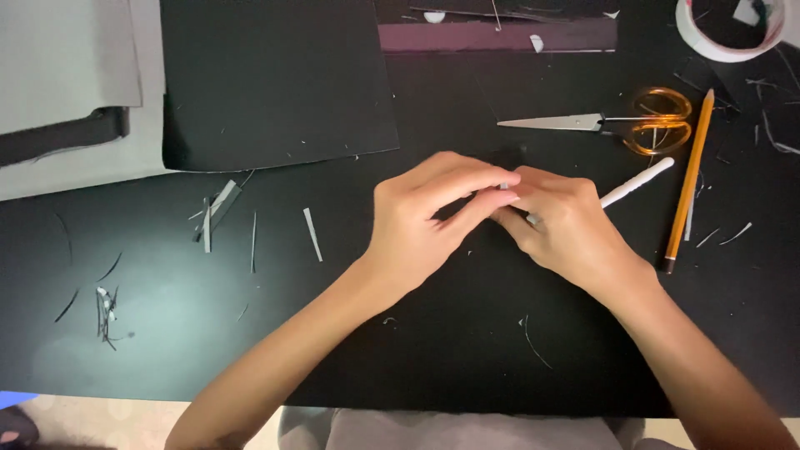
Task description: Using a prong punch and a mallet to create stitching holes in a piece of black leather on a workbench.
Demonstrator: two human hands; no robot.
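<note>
Head view: left hand (429,212) and right hand (558,221) pinch together, apparently on a small grey strip (504,187); steady fingertip pressure advisable.

A small pale grey piece (503,187), seemingly a narrow paper strip, sat just right of the frame's centre, pinched where the fingertips of the left hand (425,218) and the right hand (560,225) met. Only a sliver of it showed between the fingers; its full shape could not be made out. A thin white stick-like tool (637,182) ran from under the right hand toward the upper right of the frame, tilted on a diagonal, its rounded far end lying just below the centre-right edge region over the black surface.
</note>
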